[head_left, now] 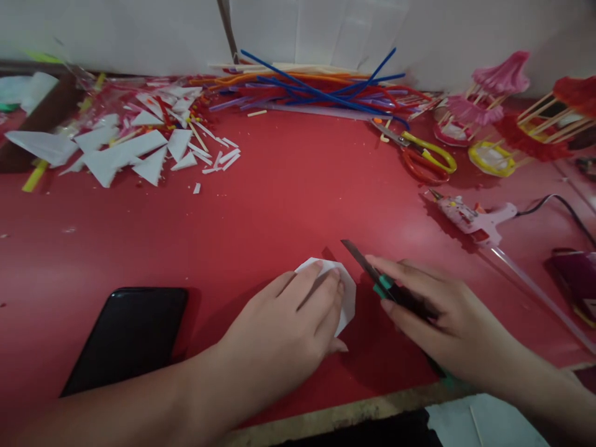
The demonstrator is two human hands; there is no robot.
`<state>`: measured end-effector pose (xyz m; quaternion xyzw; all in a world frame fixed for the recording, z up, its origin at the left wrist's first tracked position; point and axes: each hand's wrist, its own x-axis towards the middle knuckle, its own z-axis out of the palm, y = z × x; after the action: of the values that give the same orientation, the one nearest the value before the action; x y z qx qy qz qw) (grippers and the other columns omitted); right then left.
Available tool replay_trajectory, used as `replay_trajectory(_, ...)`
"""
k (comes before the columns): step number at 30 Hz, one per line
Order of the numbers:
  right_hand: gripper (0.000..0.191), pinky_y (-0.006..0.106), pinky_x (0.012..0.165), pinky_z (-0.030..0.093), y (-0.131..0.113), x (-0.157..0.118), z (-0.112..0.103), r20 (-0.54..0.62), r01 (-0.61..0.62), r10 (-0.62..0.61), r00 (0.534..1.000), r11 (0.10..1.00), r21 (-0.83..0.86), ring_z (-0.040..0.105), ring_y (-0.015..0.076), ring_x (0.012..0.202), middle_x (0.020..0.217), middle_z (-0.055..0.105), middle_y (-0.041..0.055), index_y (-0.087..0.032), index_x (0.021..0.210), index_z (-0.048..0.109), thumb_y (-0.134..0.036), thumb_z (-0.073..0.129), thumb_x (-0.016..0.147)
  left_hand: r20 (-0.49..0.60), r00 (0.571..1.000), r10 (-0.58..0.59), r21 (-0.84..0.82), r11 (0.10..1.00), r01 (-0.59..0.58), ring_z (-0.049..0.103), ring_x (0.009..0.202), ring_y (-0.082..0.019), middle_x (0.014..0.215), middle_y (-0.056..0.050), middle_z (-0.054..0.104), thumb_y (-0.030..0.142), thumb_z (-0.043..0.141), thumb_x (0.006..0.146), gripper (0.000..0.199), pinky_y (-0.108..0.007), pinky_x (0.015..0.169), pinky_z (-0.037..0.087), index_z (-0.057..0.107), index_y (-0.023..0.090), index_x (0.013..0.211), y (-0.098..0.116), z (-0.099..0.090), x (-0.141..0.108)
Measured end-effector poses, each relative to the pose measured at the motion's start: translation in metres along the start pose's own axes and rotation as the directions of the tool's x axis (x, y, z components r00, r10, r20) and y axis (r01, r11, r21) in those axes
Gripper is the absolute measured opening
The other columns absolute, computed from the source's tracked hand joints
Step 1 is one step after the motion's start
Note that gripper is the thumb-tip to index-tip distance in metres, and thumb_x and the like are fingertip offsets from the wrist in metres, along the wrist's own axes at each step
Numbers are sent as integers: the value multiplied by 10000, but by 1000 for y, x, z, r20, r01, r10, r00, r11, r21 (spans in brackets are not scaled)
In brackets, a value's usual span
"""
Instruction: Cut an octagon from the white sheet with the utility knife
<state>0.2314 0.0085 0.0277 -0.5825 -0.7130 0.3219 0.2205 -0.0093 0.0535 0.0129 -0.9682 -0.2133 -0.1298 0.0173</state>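
Note:
My left hand [288, 316] lies over a small white many-sided piece [347, 304], its fingers on top and the thumb tip at the near side. The piece's far and right edges show; the rest is hidden under the hand. Just to the right, my right hand [442, 310] grips a utility knife [384, 282] with a dark handle and green parts. Its long blade is out and points up and left, a little apart from the white piece.
A phone [128, 335] lies left of my left arm. White scraps [123, 155] cover the back left, beside pipe cleaners [321, 90]. Scissors [426, 155], a glue gun [475, 217] with its cord, and pink and red stick-built models [498, 81] stand or lie on the right.

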Motion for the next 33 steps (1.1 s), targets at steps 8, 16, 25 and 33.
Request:
replay_trajectory(8,551,293,930,545,-5,-11,0,101,1,5,995,998,-66,653,150,1084,1214,665,27,-348,1414,486,-138,495,905,6,1000,-10,-69,998,10,614,1086,-311,1222,-156,661,345,476,969,436,-429,840,541,612,30,1238,-2,-2,1)
replay_trajectory(16,600,347,900,574,-3,-11,0,93,19,-13,996,998,-63,669,184,1054,1193,661,60,-357,1457,448,-129,494,903,-24,1000,-3,-21,1000,3,613,1056,-287,1192,-143,670,433,604,929,487,-399,858,517,617,43,1221,-1,2,1)
replay_trajectory(25,603,292,919,559,-5,-8,1,111,36,-29,993,998,-58,659,147,1056,1142,660,38,-332,1448,454,-98,481,893,-11,1000,-10,-76,997,9,601,1076,-287,1245,-134,654,470,633,901,503,-404,840,532,612,74,1211,-4,2,2)
replay_trajectory(33,602,311,891,576,-6,-9,-1,110,53,-42,993,993,-104,666,171,1056,1154,663,55,-313,1443,464,-97,480,881,-40,999,-20,-150,989,14,574,1200,-309,1253,-165,642,447,630,903,522,-424,1027,488,581,38,1225,-4,6,1)
